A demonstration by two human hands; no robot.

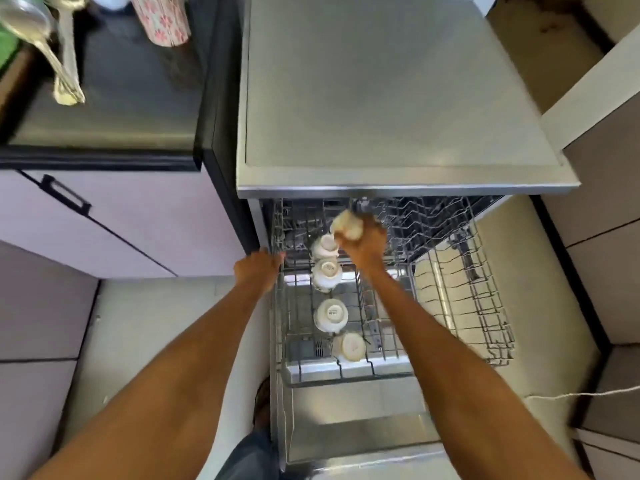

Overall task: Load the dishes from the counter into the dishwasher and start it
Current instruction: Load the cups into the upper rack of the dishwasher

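**Asha:** Over the pulled-out upper rack (349, 370) of the dishwasher (381, 98), the right hand (363, 242) is gripping a pale cup (348, 226), fingers wrapped round its side. Why so far back?

**Ben:** My guess is that the row is being filled from the front. Four cups already sit upside down in a line on the rack's left side: one at the front (349, 347), the next (330, 315), another (327, 273), and the rearmost (325, 245) just beside the held cup. The free spot looks to be behind them, near the machine's opening.

**Asha:** And mouth down so water drains off?

**Ben:** Likely. The held cup is blurred, so I can't tell how it's tilted.

**Asha:** What about the left hand (258, 270)?

**Ben:** It's at the rack's left edge, fingers curled; it seems to hold the rim wire, probably to keep the rack from rolling, though the grip itself is partly hidden.

**Asha:** Anything left to load?

**Ben:** On the counter (114, 109) I see metal spoons (62, 64) and a floral tumbler (162, 19). The lower rack (485, 306) at the right looks bare. So loading is partway, and the start step is not yet reached.
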